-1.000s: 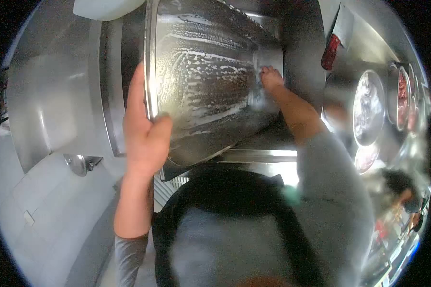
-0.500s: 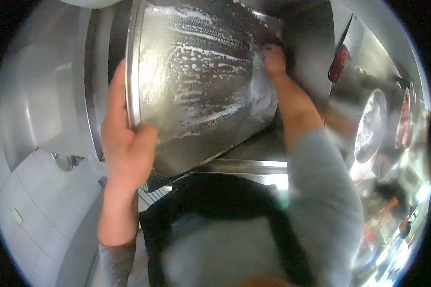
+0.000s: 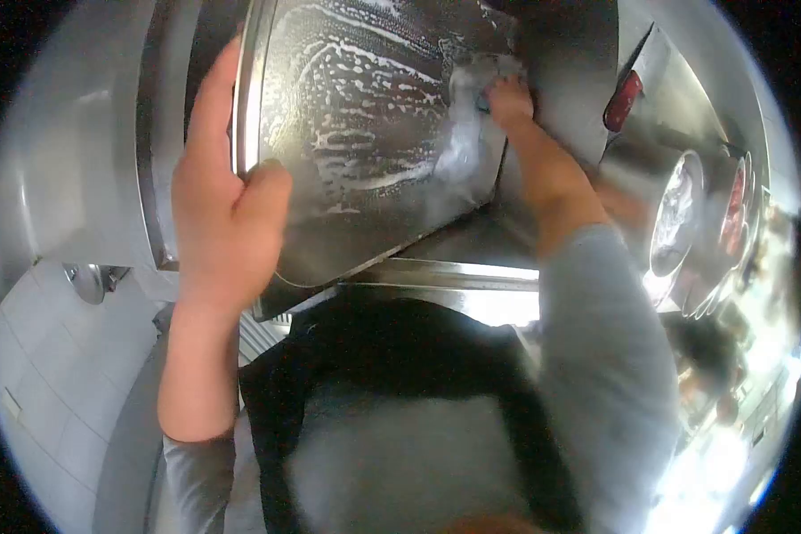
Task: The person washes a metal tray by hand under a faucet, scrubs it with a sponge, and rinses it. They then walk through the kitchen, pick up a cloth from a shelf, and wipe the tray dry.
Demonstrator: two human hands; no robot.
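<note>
Suds inside metal tray, rim in left-hand grip, right-hand grip unclear

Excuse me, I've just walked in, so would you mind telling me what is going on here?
A person's left hand grips one rim of a large metal pan, while the right hand is against its inner surface near the opposite end. White suds streak the pan's inside. Off to the right are a red-handled knife and a round container.

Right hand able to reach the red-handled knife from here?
Probably yes: the knife lies to the right of the right hand, handle uncovered; the hand would first have to lift clear of the soapy tray.
</note>
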